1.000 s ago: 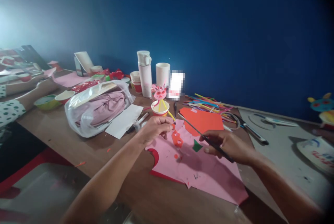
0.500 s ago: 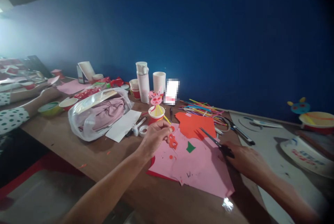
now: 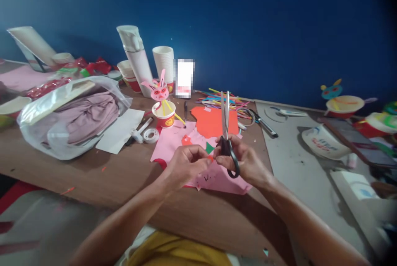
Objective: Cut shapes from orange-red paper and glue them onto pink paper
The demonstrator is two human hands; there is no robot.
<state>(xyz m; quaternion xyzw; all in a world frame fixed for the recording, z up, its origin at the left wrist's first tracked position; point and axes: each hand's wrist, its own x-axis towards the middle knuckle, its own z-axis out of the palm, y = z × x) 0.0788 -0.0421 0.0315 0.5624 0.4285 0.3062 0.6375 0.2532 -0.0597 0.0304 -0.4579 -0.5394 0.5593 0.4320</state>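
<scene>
My left hand point(image 3: 187, 165) pinches a small orange paper piece point(image 3: 211, 158) between thumb and fingertips. My right hand point(image 3: 248, 160) holds black-handled scissors point(image 3: 226, 117), blades pointing up and nearly together; its thumb and finger come close to the same piece. Whether they touch it I cannot tell. Beneath both hands lies pink paper point(image 3: 169, 140), with a green scrap point(image 3: 209, 147) and an orange cut-out with holes point(image 3: 186, 140) on it. An orange sheet point(image 3: 206, 121) lies behind. A paper cup point(image 3: 164, 118) with a pink rabbit-like face point(image 3: 159, 91) stands at the back left.
Tape roll point(image 3: 151, 135), white card point(image 3: 120, 131) and a clothing-filled plastic bag point(image 3: 71, 121) lie left. White flask point(image 3: 139, 65), stacked cups point(image 3: 163, 63) and a blurred-out screen point(image 3: 185, 77) stand behind. Colourful sticks point(image 3: 217, 98), utility knife point(image 3: 266, 125) and bowl point(image 3: 322, 142) lie right.
My right hand has brought the scissors leftward and turned them upright beside my left hand. The orange cut-out now lies apart from my left hand. The view has shifted right and down.
</scene>
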